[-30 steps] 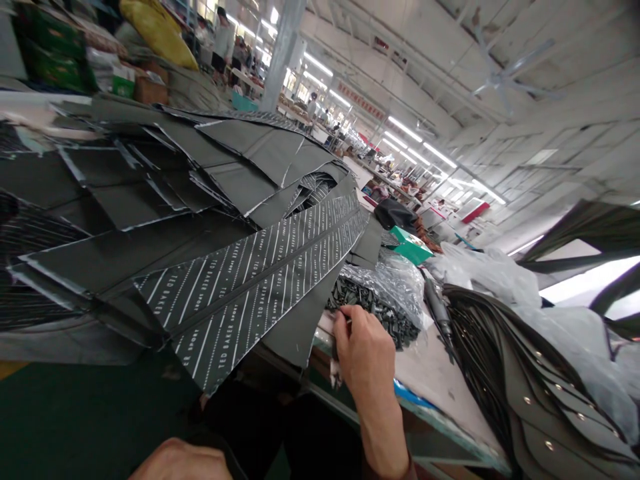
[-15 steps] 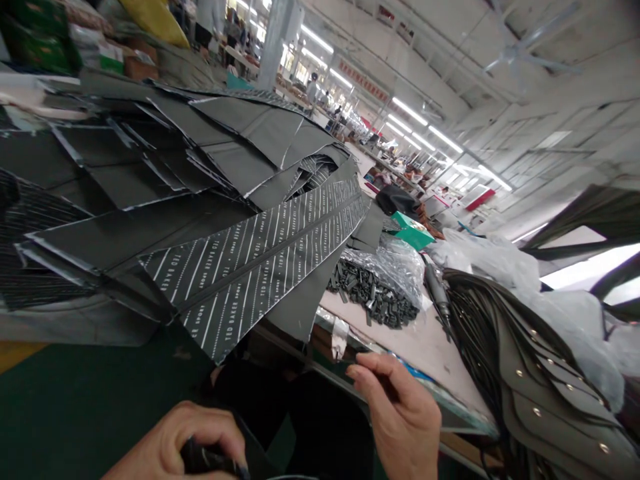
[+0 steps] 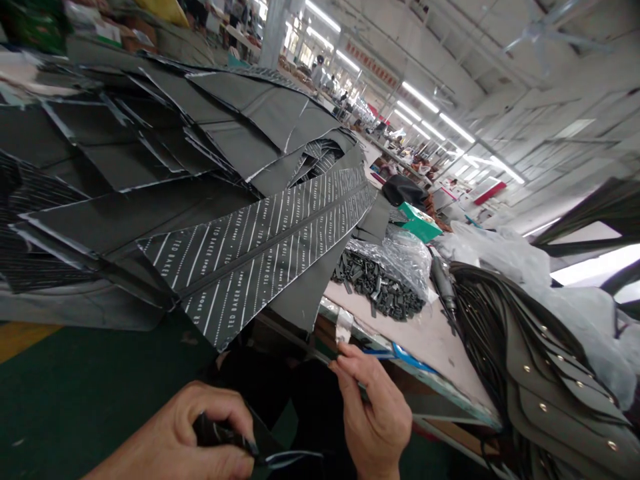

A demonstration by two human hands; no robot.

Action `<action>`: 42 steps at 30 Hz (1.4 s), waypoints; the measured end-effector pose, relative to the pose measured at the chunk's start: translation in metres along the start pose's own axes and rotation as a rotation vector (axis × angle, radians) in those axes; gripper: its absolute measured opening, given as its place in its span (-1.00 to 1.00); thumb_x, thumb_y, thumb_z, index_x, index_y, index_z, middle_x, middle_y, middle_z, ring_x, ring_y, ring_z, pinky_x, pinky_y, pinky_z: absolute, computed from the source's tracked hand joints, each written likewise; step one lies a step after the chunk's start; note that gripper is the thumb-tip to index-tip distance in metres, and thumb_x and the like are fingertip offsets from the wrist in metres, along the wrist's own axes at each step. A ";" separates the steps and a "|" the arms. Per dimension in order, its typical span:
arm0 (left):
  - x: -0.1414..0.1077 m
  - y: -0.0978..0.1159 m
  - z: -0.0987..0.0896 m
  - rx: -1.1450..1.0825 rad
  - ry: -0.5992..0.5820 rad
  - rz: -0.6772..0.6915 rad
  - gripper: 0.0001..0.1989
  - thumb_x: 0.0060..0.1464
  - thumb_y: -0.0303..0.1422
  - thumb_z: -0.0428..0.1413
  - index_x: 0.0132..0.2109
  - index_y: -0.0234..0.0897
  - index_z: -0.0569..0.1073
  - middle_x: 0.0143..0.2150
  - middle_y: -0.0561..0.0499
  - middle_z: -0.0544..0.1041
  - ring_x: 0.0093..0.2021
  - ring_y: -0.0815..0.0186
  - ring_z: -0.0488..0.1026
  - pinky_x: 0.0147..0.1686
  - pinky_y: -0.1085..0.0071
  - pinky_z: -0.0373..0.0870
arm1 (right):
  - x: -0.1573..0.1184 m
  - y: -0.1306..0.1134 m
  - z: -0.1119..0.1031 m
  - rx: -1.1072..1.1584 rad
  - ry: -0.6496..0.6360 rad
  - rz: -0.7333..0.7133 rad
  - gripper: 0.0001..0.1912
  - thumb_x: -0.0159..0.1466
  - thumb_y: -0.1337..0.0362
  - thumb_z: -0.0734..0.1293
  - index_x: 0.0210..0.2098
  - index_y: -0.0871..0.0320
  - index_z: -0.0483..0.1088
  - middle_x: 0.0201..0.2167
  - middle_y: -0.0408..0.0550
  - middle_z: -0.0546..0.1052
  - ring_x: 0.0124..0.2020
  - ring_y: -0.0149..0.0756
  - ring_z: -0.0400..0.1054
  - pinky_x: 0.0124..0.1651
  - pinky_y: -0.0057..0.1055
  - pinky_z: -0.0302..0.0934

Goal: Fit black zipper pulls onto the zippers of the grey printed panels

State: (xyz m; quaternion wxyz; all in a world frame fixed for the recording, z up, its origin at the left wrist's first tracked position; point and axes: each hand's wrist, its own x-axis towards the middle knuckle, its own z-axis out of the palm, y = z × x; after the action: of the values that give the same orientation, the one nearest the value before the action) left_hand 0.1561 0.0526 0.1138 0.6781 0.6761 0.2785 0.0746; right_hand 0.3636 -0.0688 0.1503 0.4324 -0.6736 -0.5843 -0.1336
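My left hand, low in the view, is closed round a bunched dark piece; a thin pale strand or edge runs right from it. To the right, my right hand is pinched at the front edge of the table, just below a whitish tag. Whatever sits between its fingertips is too small to make out. Beyond both hands, a long dark panel printed with white lettering and stripes lies over the pile, its near corner hanging down.
Grey-green fabric pieces are heaped at the left. On the table are a plastic bag of small dark parts, a green box, a grey tool and studded straps. Blue scissor-like handles lie at its edge.
My right hand has moved left and slightly up, nearer the tag. My left hand has risen slightly, showing more of the dark piece and its pale strand. The camera view has shifted a little.
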 end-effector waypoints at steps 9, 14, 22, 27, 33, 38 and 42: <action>0.007 0.006 -0.002 -0.065 -0.030 -0.055 -0.97 -0.14 -0.37 0.25 -0.48 -0.21 0.60 -0.53 0.14 0.52 -0.48 0.35 0.41 -0.45 0.50 0.29 | -0.001 0.011 0.007 -0.024 0.014 0.037 -0.80 0.26 0.51 0.40 -0.21 0.09 0.49 -0.18 -0.04 0.68 -0.18 -0.27 0.60 -0.09 -0.41 0.43; 0.011 0.012 -0.002 -0.015 -0.034 -0.025 -0.98 -0.14 -0.39 0.26 -0.47 -0.20 0.60 -0.52 0.15 0.51 -0.48 0.38 0.38 -0.43 0.51 0.28 | -0.001 0.021 0.014 0.154 0.058 0.178 -0.85 0.25 0.46 0.41 -0.26 0.08 0.53 -0.12 0.01 0.65 -0.05 -0.17 0.56 -0.07 -0.31 0.45; 0.015 0.029 0.002 -0.092 -0.022 -0.088 -0.81 -0.09 -0.20 0.28 -0.42 -0.25 0.59 -0.56 0.14 0.37 -0.48 0.37 0.27 -0.47 0.49 0.16 | -0.025 0.007 0.002 0.651 0.142 0.492 -0.52 0.24 -0.14 0.38 -0.05 0.06 0.55 -0.20 0.04 0.57 -0.38 -0.25 0.46 -0.33 -0.32 0.41; 0.024 0.042 0.010 -0.153 -0.035 -0.133 -0.73 -0.11 -0.17 0.29 -0.39 -0.32 0.56 -0.57 0.16 0.29 -0.51 0.41 0.14 -0.50 0.48 0.04 | -0.037 -0.023 0.009 0.762 -0.077 0.677 -0.77 0.01 0.17 0.59 -0.32 0.02 0.64 -0.51 -0.16 0.54 -0.49 -0.35 0.39 -0.43 -0.51 0.29; 0.030 0.052 0.020 -0.158 -0.028 -0.124 -0.73 -0.10 -0.20 0.31 -0.41 -0.36 0.56 -0.58 0.15 0.32 -0.51 0.42 0.17 -0.49 0.49 0.07 | -0.039 -0.029 0.011 0.748 -0.018 0.667 -0.82 0.07 0.43 0.50 -0.36 0.01 0.65 -0.52 -0.19 0.53 -0.50 -0.39 0.39 -0.45 -0.52 0.26; 0.040 0.050 0.033 -0.457 -0.031 -0.231 -0.67 -0.25 -0.20 0.40 -0.52 -0.35 0.48 -0.61 0.14 0.35 -0.55 0.43 0.22 -0.51 0.50 0.13 | -0.037 -0.033 -0.004 0.501 -0.019 0.279 -0.79 0.19 0.53 0.42 -0.29 0.10 0.57 -0.48 -0.14 0.51 -0.47 -0.36 0.39 -0.41 -0.45 0.28; 0.043 0.044 0.036 -0.564 -0.039 -0.289 -0.62 -0.30 -0.18 0.45 -0.49 -0.35 0.49 -0.55 0.11 0.42 -0.50 0.40 0.29 -0.45 0.48 0.23 | -0.040 -0.032 -0.005 0.355 0.009 0.157 -0.77 0.20 0.56 0.41 -0.24 0.13 0.55 -0.45 -0.12 0.52 -0.45 -0.36 0.39 -0.40 -0.45 0.29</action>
State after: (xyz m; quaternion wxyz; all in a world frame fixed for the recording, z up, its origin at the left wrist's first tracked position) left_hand 0.2208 0.0450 0.1420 0.8476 0.4163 0.3268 0.0386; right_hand 0.3246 -0.1011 0.1394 0.5562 -0.6296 -0.5424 0.0029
